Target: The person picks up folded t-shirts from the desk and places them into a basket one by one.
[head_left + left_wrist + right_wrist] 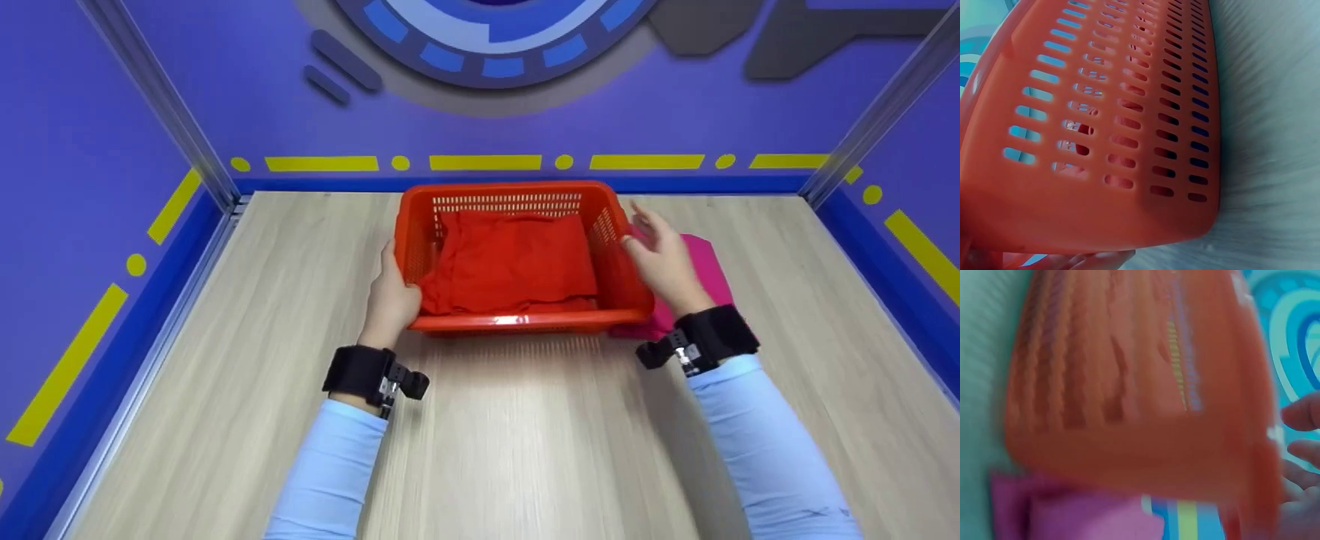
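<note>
An orange-red plastic basket (517, 322) with slotted walls sits near the back of the table. Folded red cloth (517, 262) lies inside it. My left hand (394, 304) grips the basket's left end, thumb over the rim; in the left wrist view, fingers (1103, 261) show at the edge of the basket wall (1072, 214). At the right end, my right hand (664, 262) is beside the rim with its fingers spread and loosely bent. The blurred right wrist view has those fingers (1303, 413) just outside the basket's rim (1264, 455).
A folded magenta cloth (705, 262) lies on the table right of the basket, partly hidden behind the basket and my right hand. Blue-purple panels (480, 135) enclose the back and both sides of the wooden table (510, 435).
</note>
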The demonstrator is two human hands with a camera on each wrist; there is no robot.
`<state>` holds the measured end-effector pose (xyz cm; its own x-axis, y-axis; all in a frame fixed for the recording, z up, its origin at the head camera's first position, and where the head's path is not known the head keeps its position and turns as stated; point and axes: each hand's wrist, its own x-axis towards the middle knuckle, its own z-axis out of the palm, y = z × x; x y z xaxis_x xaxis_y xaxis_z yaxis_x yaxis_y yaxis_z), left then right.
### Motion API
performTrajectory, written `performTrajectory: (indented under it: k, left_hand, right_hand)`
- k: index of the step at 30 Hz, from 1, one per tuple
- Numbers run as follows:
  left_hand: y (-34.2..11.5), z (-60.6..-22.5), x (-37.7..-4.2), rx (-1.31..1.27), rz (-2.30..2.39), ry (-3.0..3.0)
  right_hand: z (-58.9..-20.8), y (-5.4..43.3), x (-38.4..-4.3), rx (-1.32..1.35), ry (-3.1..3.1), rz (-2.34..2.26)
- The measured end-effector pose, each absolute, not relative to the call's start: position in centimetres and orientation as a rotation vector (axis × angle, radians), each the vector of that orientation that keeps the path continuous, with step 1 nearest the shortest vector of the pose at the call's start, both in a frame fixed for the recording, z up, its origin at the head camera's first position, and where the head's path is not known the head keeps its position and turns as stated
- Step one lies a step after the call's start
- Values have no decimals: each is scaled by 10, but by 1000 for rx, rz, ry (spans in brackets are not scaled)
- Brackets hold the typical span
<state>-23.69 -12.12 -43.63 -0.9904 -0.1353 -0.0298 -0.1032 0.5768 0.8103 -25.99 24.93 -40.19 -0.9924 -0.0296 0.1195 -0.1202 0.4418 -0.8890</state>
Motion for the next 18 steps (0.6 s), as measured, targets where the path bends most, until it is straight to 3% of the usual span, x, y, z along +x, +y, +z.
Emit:
performTrajectory:
  k: [9, 14, 18]
  left_hand:
    - [-122, -438, -236, 219, -1424, -2747]
    - [-121, -439, -236, 220, -1452, -2738]
    - [-122, -439, -236, 208, -1469, -2716]
  right_hand:
    - [-441, 314, -265, 116, -2985, 1034]
    - [-471, 320, -257, 107, -3238, 866]
    - [-471, 315, -256, 117, -3311, 745]
